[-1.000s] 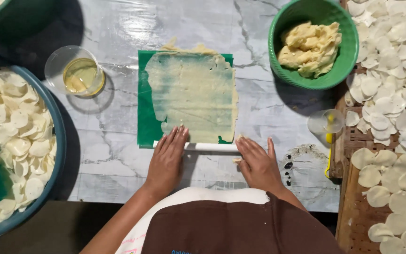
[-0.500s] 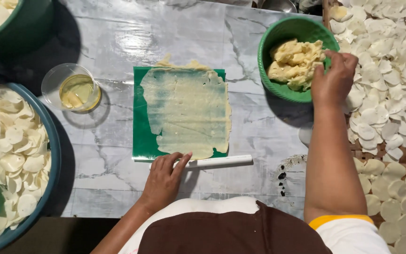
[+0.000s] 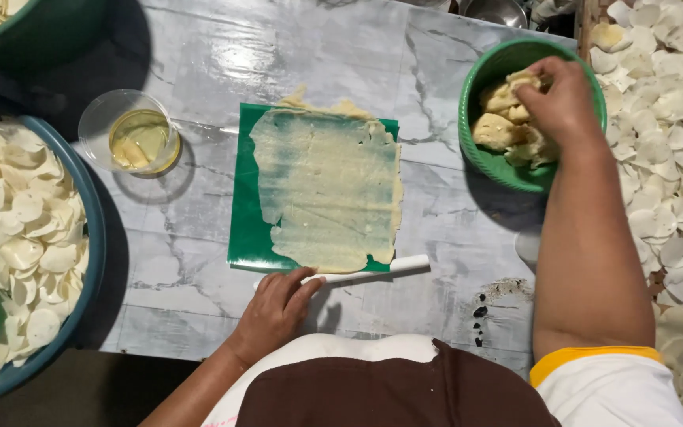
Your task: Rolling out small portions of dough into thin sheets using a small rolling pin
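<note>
Resting flat on 1 white rolling pin (image 3: pixel 373 272), left hand (image 3: pixel 274 312); right hand (image 3: pixel 559 99) grips dough in 1 green bowl (image 3: pixel 507 170).

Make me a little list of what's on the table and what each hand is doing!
left hand: rests on white rolling pin
right hand: in green bowl, grip on dough lumps
green mat: flat, thin dough sheet spread on it
clear cup: yellow liquid, left of mat
blue tub: pale round discs inside
table: grey marble look
</note>
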